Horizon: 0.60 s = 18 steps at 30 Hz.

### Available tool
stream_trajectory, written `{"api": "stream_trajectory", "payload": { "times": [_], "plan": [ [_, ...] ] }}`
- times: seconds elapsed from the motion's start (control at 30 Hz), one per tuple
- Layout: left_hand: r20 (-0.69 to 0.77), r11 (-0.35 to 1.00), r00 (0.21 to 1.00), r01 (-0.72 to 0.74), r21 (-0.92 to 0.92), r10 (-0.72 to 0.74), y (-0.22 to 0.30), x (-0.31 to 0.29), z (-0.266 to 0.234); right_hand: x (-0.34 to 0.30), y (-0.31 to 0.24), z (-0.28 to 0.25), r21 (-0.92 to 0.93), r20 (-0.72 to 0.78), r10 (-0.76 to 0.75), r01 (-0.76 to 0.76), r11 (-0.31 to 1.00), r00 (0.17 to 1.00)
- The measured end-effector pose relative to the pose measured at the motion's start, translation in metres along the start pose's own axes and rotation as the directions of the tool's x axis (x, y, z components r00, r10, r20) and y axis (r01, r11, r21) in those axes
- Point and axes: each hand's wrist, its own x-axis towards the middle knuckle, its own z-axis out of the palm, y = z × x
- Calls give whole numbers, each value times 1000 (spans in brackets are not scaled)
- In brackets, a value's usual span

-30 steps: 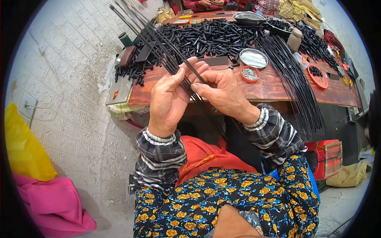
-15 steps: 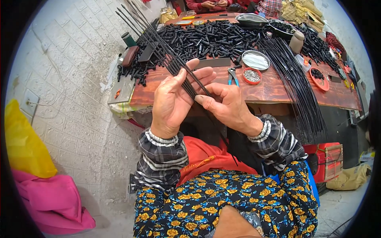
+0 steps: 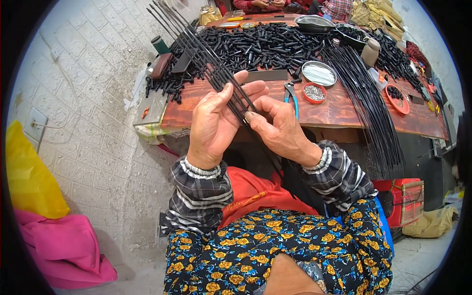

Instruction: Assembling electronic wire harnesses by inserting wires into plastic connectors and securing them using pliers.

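Observation:
A bundle of thin black rods [image 3: 197, 55] slants from the upper left across both palms and down toward my lap. My left hand [image 3: 212, 120] supports it, thumb pressed over the rods and the other fingers stretched behind them. Lower on the bundle, my right hand [image 3: 281, 129] pinches rods between thumb and bent fingers. Just beyond my right hand, blue-handled pliers [image 3: 291, 96] lie at the table's near edge. Close by are a small red dish [image 3: 314, 93] of tiny silvery pieces and a round metal tray [image 3: 319, 73] of thin white strips.
The wooden table [image 3: 182, 110] carries a wide heap of short black tubular parts [image 3: 255, 45]. More long black rods [image 3: 366, 101] hang over its near edge at the right. A beige bottle [image 3: 370, 51] stands beside them. Across the table, another person's hands [image 3: 263, 4] are visible.
The rods' upper ends have shifted slightly right, and their lower ends show less over my lap. Both hands keep nearly the same grip. The view has moved a little.

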Motion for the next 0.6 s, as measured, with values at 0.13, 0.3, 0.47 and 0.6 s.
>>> {"api": "stream_trajectory", "payload": {
  "times": [0.13, 0.3, 0.47, 0.6],
  "plan": [
    [19, 1000, 1000, -5, -27, 6, 0, 3, -2, 7, 1, -8, 48, -75, -65, 68, 997, 995],
    [20, 1000, 1000, -18, -7, 18, 0, 4, -1, 9, 2, -14, -36, -90, -45, 42, 998, 995],
    [19, 1000, 1000, 5, -19, -5, -1, 0, 1, 0, 0, -6, -82, -84, -99, 92, 992, 992],
    [29, 998, 998, 60, 34, -61, -5, 1, 0, -11, 5, -2, -112, -60, -116, 109, 988, 991]
  ]
}}
